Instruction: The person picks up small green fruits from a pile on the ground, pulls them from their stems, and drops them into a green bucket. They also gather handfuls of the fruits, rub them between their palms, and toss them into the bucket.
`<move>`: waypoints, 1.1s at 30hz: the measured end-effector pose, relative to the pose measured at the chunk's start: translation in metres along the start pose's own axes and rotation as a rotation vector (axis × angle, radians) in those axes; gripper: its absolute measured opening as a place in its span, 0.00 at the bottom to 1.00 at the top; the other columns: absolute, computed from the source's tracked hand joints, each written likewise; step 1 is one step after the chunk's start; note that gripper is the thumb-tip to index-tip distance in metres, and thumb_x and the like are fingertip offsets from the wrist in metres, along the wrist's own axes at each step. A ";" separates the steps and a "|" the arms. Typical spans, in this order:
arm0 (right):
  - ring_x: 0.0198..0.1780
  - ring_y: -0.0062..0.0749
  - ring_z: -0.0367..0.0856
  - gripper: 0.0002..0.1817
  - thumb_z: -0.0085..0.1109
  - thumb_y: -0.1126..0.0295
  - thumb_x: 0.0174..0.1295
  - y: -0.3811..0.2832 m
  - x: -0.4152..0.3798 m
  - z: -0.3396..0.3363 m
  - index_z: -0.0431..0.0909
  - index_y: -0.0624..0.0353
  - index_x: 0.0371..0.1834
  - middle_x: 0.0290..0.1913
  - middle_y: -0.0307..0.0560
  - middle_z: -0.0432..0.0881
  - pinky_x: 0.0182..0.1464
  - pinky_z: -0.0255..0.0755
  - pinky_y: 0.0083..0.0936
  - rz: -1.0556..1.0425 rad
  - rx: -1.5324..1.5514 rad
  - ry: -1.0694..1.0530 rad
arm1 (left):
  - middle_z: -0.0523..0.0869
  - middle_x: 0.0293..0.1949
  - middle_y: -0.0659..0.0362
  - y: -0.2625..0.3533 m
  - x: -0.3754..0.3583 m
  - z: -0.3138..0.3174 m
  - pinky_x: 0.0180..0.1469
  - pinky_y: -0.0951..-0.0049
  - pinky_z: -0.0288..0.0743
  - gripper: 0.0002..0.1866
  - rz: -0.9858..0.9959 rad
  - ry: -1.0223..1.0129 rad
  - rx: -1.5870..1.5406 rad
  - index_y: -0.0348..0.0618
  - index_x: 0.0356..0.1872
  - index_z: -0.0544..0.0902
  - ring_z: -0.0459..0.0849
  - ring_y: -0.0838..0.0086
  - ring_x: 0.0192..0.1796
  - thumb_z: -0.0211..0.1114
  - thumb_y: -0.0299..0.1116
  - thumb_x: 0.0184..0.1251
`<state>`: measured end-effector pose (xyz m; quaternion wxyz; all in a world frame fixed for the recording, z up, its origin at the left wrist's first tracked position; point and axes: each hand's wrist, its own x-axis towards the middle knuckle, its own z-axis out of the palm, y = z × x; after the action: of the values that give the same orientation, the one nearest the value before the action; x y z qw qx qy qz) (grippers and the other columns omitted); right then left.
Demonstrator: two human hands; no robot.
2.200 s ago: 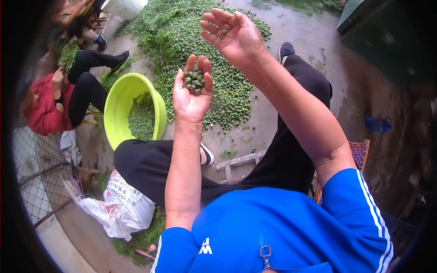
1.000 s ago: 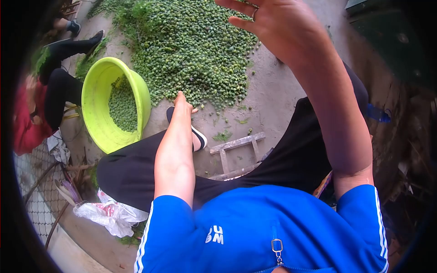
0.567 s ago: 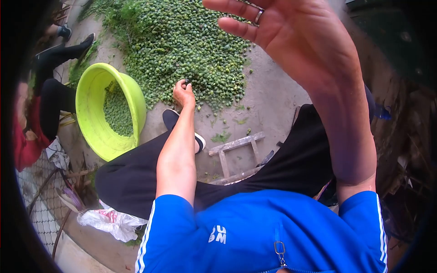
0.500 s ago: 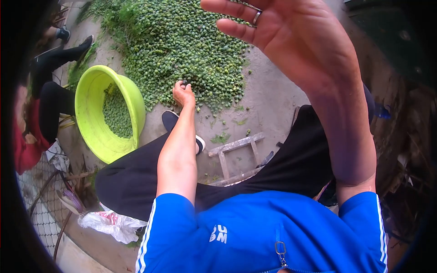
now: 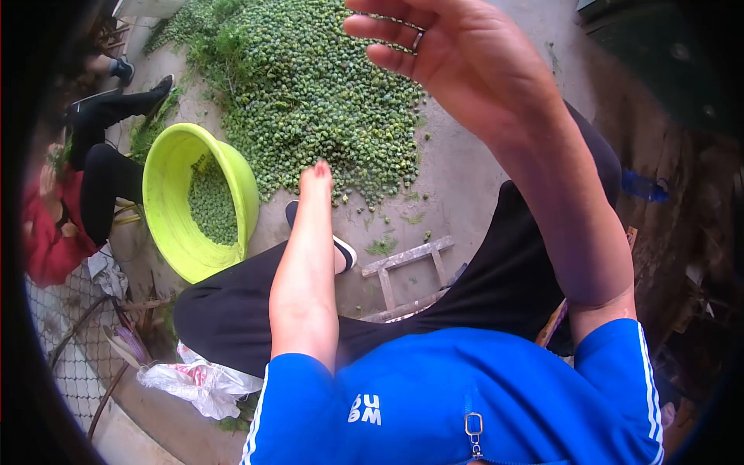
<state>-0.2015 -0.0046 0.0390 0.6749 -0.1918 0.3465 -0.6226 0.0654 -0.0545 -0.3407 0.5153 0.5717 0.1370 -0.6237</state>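
My left hand (image 5: 315, 180) is at the near edge of a heap of small, round green fruits (image 5: 310, 93). Its fingers are drawn together and partly hidden; what they hold, if anything, does not show. Close to the camera, my right hand (image 5: 457, 58) is raised with the palm showing, fingers apart and nothing in it; a ring sits on one finger. To the left of my left hand, a tilted yellow-green basin (image 5: 167, 167) contains more of the small green fruits.
Feathery green sprigs (image 5: 221, 58) lie along the heap's left side. A person in a red top (image 5: 50, 232) sits at the far left. Between my legs is a low wooden frame (image 5: 411, 256). A white plastic bag (image 5: 194, 384) and wire mesh (image 5: 66, 341) are at lower left.
My left hand has turned, its fingers now pointing more downward; a dark piece that showed between them is no longer visible. My right hand stays raised, slightly shifted left. The whole view has moved a little.
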 end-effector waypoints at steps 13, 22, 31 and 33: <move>0.48 0.32 0.76 0.14 0.44 0.68 0.69 -0.003 0.000 -0.004 0.70 0.65 0.52 0.47 0.47 0.76 0.52 0.70 0.30 -0.105 0.005 0.055 | 0.86 0.42 0.57 0.012 -0.053 0.158 0.47 0.72 0.76 0.13 1.066 -0.849 1.279 0.40 0.45 0.83 0.84 0.74 0.42 0.63 0.32 0.60; 0.48 0.31 0.76 0.15 0.42 0.69 0.69 -0.001 0.009 -0.020 0.69 0.66 0.54 0.46 0.46 0.76 0.51 0.71 0.29 -0.045 0.081 -0.102 | 0.64 0.64 0.53 -0.043 -0.063 0.044 0.54 0.54 0.72 0.29 1.357 -0.447 2.214 0.58 0.56 0.74 0.68 0.53 0.61 0.72 0.41 0.51; 0.48 0.30 0.75 0.18 0.41 0.69 0.70 -0.003 0.010 -0.024 0.66 0.70 0.58 0.48 0.48 0.75 0.50 0.70 0.29 0.037 0.119 -0.214 | 0.77 0.42 0.53 -0.058 -0.013 0.005 0.44 0.62 0.74 0.14 1.194 -0.611 1.784 0.53 0.44 0.79 0.79 0.57 0.42 0.68 0.33 0.55; 0.50 0.32 0.75 0.19 0.42 0.68 0.70 0.003 0.013 -0.029 0.66 0.69 0.58 0.50 0.49 0.75 0.50 0.71 0.30 0.014 0.092 -0.247 | 0.80 0.35 0.57 -0.051 0.020 -0.004 0.33 0.67 0.74 0.11 1.110 -0.704 1.566 0.52 0.41 0.79 0.80 0.65 0.35 0.67 0.35 0.58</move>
<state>-0.2203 -0.0119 0.0135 0.7248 -0.2333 0.2332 -0.6049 0.0302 -0.0396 -0.3805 0.2242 0.5152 -0.7523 -0.3441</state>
